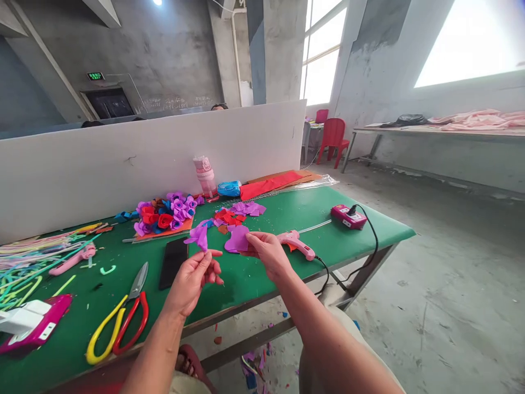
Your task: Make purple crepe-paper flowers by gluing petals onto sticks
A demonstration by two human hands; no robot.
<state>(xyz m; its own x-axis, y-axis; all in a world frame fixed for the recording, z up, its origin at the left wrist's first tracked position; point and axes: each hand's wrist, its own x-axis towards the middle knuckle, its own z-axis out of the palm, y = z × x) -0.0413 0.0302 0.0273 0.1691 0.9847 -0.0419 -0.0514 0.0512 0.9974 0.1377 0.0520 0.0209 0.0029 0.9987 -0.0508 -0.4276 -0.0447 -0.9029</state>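
Right now, the left hand [196, 280] pinches a gathered purple piece [199, 237]; the right hand [268, 256] (just beside) grips a flat purple piece [235, 239].

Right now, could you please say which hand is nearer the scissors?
Left: the left hand is right of the scissors; the right hand is farther right, near a glue gun.

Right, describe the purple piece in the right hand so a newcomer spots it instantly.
Find the green tabletop, then the right hand at its near side. Pinched there is the purple piece. It looks broad and flat, unlike the gathered purple petals, narrow at the base, in the left hand.
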